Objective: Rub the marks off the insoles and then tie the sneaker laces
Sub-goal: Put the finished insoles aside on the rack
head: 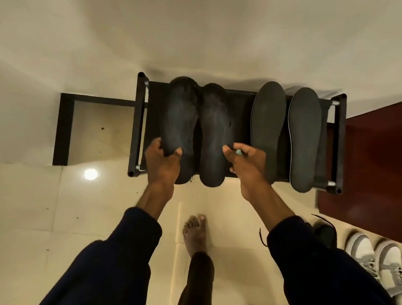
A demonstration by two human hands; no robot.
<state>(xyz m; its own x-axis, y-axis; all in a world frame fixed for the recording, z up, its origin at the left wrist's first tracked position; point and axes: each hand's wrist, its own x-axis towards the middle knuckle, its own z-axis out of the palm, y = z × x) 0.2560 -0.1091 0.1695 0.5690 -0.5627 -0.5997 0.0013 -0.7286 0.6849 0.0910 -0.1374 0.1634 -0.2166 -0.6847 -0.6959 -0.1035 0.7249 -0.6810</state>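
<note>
Several dark insoles lie side by side on top of a black shoe rack (137,125). My left hand (161,162) grips the heel end of the leftmost insole (180,119), which shows pale marks. My right hand (246,164) pinches the neighbouring marked insole (214,135) at its right edge, with a small pale green thing (238,152) between the fingers. Two cleaner insoles (269,123) (304,138) rest further right, untouched. On the floor at the lower right stand a pair of grey-and-white sneakers (378,262) with loose laces.
A black shoe (325,232) with a trailing lace sits beside my right sleeve. My bare foot (195,235) stands on the cream tiles in front of the rack. A dark red mat or surface (388,166) lies right of the rack. A wall runs behind.
</note>
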